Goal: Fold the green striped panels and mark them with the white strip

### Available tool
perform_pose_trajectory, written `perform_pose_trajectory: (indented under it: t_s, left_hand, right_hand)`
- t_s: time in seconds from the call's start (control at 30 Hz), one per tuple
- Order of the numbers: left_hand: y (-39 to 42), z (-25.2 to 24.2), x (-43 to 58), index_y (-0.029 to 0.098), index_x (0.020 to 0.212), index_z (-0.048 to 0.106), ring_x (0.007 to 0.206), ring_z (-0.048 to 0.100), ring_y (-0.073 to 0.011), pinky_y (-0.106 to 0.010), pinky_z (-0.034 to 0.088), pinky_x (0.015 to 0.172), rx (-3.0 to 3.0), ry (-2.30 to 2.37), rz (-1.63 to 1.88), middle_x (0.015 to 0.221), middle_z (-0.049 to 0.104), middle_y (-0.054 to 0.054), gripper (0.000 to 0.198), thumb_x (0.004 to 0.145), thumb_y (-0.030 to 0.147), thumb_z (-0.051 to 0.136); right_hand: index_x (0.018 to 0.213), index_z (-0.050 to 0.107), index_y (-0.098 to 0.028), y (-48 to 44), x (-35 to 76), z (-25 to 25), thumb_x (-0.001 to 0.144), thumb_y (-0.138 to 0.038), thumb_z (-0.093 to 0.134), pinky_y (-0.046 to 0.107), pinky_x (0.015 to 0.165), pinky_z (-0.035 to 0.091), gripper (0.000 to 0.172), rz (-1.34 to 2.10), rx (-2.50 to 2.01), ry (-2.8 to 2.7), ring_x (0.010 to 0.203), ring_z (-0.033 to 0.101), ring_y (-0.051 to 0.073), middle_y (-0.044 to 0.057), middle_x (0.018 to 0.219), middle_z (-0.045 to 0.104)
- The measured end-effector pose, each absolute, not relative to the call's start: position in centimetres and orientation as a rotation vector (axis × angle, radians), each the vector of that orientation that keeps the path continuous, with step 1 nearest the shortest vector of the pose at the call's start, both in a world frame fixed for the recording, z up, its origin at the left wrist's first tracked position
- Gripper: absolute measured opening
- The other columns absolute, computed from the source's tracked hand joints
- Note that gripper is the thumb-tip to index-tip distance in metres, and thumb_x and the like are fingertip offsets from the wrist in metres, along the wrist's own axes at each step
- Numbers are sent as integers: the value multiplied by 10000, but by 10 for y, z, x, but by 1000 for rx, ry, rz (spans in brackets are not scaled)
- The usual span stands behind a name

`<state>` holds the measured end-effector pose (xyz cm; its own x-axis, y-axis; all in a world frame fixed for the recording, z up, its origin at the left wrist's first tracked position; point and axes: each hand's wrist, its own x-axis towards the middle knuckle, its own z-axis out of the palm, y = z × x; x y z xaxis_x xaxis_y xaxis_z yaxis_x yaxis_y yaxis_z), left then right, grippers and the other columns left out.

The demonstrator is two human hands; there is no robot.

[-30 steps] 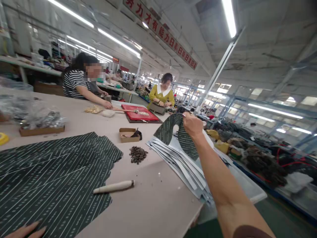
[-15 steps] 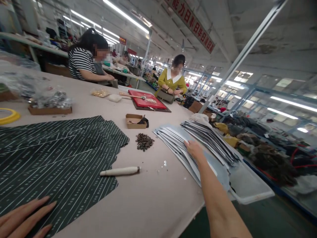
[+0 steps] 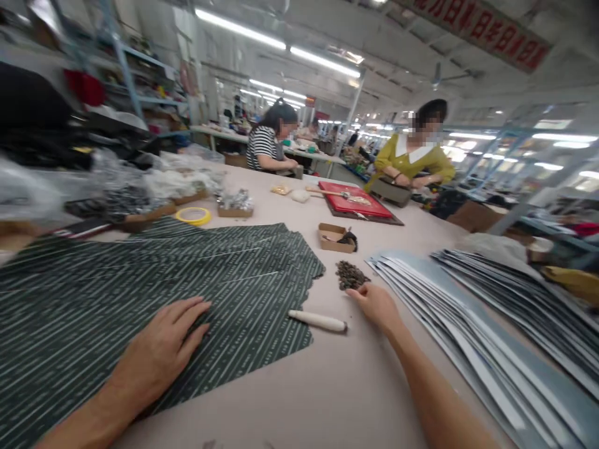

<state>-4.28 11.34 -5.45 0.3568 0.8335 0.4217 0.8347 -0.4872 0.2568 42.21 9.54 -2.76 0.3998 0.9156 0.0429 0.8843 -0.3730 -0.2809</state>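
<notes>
My left hand [image 3: 163, 343] lies with fingers stretched out on a dark green sheet [image 3: 234, 274] printed with white diagonal lines. At the near edge of a pile of small dark brown pieces [image 3: 350, 274] is my right hand [image 3: 377, 305], its fingers drawn together. Whether a piece is between those fingertips cannot be made out. A pale, tapered stick-like tool [image 3: 319, 321] with a dark end lies between my hands, its left tip over the sheet's edge. Just behind the pile stands a small open cardboard box [image 3: 337, 240] with something dark in it.
Stacks of white-grey sheets [image 3: 421, 305] and dark-edged sheets [image 3: 510, 299] lie to the right. Farther back are yellow tape [image 3: 193, 216], a box of bagged metal parts [image 3: 236, 202] and a red board [image 3: 349, 199]. Two co-workers work across the table.
My right hand has moved left from the pale sheet stack to the brown pile. The view has swung left, and more of my left hand shows on the green sheet.
</notes>
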Motion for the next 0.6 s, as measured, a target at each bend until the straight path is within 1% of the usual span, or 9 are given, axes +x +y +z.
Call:
perform_pose_trajectory:
  t_s: [0.07,0.1,0.17,0.3,0.4,0.5,0.57,0.6]
  left_hand:
    - [126,-35,-61,176,1241,659,1251,574,-330,-529,474,1120,-2518,-1754,-633,1325,638,-136,478,913,450,445]
    - [131,-27,-70,159,1257,647,1262,559,-338,-537,463,1121,-2498,-1821,-555,1337,627,-150,480,906,425,457]
    - [139,-17,-86,166,1267,639,1254,555,-326,-514,464,1112,-2483,-1903,-443,1333,629,-138,452,894,378,497]
    - [147,-10,-99,205,1241,656,1152,592,-280,-436,490,1058,-2522,-1935,-358,1246,661,-86,379,889,321,579]
    - [150,-6,-97,207,1169,677,1093,585,-293,-427,505,990,-2515,-1954,-347,1171,659,-82,324,862,308,655]
    - [145,-1,-91,194,1067,668,1059,561,-306,-420,503,929,-2482,-1943,-399,1109,639,-90,235,842,265,668]
    - [136,-2,-87,187,999,652,1058,547,-306,-411,492,909,-2458,-1923,-456,1088,629,-99,144,878,230,586]
    - [131,-4,-87,188,965,646,1053,547,-303,-407,487,906,-2451,-1916,-487,1073,631,-102,137,902,222,529]
  right_hand:
    - [741,692,-196,100,420,-31,867,-472,569,319,638,391,328,176,-2393,-1594,771,688,280,119,771,750]
    - [705,673,-207,102,420,-32,855,-470,566,322,635,388,320,179,-2387,-1603,754,684,281,115,752,744]
    - [656,645,-226,103,422,-32,830,-478,556,327,630,391,319,183,-2374,-1621,727,678,283,104,721,734]
    - [600,618,-256,96,429,-31,766,-545,541,336,611,408,342,180,-2351,-1588,678,674,282,65,632,704]
    - [548,600,-257,85,438,-35,713,-624,547,344,567,416,406,240,-2320,-1497,576,647,264,47,543,666]
    - [598,647,-235,68,444,-42,704,-658,582,340,529,436,441,305,-2165,-1439,516,629,243,40,523,659]
    - [667,683,-217,55,445,-46,715,-658,608,336,540,467,450,323,-2070,-1374,536,642,234,40,552,674]
    - [699,696,-208,48,444,-47,712,-662,623,337,552,487,460,344,-2039,-1323,551,651,232,43,577,687]
